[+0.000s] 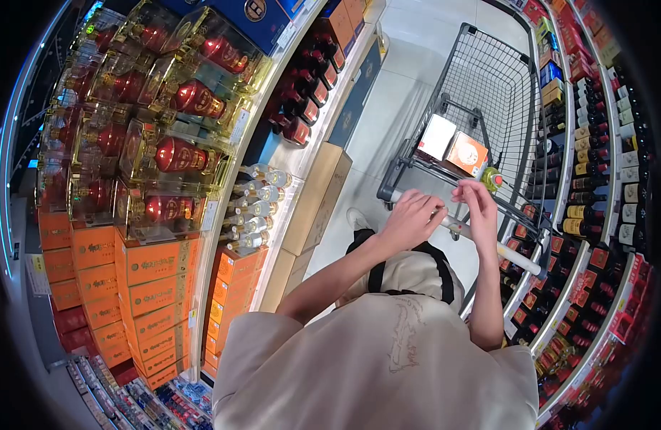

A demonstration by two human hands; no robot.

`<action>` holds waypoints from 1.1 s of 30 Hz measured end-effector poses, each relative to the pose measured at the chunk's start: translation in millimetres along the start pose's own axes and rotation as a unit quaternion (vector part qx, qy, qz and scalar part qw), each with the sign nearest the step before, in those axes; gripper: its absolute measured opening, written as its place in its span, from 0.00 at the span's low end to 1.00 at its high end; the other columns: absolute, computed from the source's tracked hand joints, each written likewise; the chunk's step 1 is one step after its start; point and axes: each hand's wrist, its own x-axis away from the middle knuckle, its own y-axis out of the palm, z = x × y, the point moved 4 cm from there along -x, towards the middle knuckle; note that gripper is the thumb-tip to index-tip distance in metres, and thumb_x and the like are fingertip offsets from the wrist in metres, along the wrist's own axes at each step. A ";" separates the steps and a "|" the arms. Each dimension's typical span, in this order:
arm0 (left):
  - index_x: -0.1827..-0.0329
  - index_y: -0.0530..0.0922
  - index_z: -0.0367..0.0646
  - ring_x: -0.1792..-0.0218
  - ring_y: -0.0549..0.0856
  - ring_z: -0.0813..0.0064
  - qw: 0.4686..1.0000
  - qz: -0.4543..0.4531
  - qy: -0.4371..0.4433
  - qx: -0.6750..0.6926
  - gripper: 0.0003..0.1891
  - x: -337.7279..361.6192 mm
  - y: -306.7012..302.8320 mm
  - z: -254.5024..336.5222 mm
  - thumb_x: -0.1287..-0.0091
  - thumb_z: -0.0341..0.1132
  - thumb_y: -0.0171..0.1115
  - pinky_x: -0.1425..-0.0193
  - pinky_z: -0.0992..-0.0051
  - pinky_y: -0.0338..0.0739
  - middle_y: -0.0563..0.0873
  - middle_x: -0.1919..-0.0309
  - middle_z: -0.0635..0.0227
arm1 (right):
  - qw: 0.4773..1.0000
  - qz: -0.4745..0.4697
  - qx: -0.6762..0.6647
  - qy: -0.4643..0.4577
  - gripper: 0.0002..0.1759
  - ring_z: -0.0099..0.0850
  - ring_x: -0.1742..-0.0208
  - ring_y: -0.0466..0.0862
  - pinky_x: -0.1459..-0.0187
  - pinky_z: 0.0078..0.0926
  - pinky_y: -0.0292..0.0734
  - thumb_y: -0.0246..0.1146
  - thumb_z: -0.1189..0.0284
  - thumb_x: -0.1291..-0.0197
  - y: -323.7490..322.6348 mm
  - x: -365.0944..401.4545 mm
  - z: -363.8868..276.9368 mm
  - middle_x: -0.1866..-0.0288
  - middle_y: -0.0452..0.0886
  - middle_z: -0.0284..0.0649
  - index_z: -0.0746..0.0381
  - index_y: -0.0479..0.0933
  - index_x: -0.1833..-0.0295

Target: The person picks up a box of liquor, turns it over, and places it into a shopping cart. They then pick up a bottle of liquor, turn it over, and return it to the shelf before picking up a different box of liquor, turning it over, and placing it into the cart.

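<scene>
My left hand [414,219] hovers over the shopping cart handle [513,256], fingers loosely bent and holding nothing visible. To its right, my right hand [478,204] is raised above the same handle, its fingers curved toward the left hand with nothing visible in them. Just beyond the hands is the metal shopping cart [491,72]. A white-topped box [438,136] and an orange and white box [466,153] sit side by side at its near end. A bottle with a yellow-green body and red cap [492,179] shows close beside my right fingers.
Shelves on the left carry red bottles in clear cases [180,158], stacked orange boxes [155,301], clear bottles [255,208] and dark red bottles [305,107]. Wine bottles [585,215] line curved shelves close to the cart's right side. Pale tiled floor [377,136] lies left of the cart.
</scene>
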 end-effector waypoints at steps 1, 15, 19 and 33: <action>0.58 0.82 0.41 0.57 0.88 0.59 1.000 0.001 0.000 -0.003 0.09 0.5 10.3 -0.6 0.25 0.39 0.64 0.45 0.58 0.77 0.90 0.62 0.60 | 0.999 -0.002 0.052 -0.014 0.15 0.26 0.55 0.87 0.47 0.26 0.80 0.56 0.67 0.18 -12.9 6.6 4.9 0.56 0.87 0.39 0.68 0.81 0.43; 0.82 0.84 0.44 0.81 0.83 0.50 0.949 0.002 -0.143 -0.281 0.23 -19.3 43.3 -6.5 0.27 0.42 0.59 0.63 0.55 0.80 0.83 0.85 0.55 | 0.874 -0.157 0.456 0.055 0.34 0.61 0.61 0.85 0.54 0.54 0.80 0.51 0.47 0.20 -83.3 46.6 6.3 0.71 0.84 0.59 0.65 0.87 0.65; 0.85 0.82 0.42 0.83 0.81 0.52 0.954 0.076 -0.090 -0.274 0.23 -19.2 43.0 -8.5 0.29 0.39 0.60 0.66 0.58 0.78 0.82 0.86 0.57 | 0.872 -0.143 0.469 0.019 0.34 0.60 0.63 0.85 0.56 0.55 0.79 0.51 0.48 0.20 -81.4 42.9 4.3 0.72 0.84 0.59 0.65 0.87 0.66; 0.89 0.78 0.42 0.88 0.77 0.55 0.950 0.155 -0.030 -0.271 0.22 -60.1 37.4 -32.7 0.33 0.34 0.62 0.70 0.60 0.71 0.79 0.90 0.59 | 0.882 -0.114 0.457 -0.030 0.35 0.60 0.69 0.85 0.60 0.55 0.80 0.54 0.49 0.21 -81.2 -6.6 1.4 0.76 0.83 0.59 0.67 0.87 0.71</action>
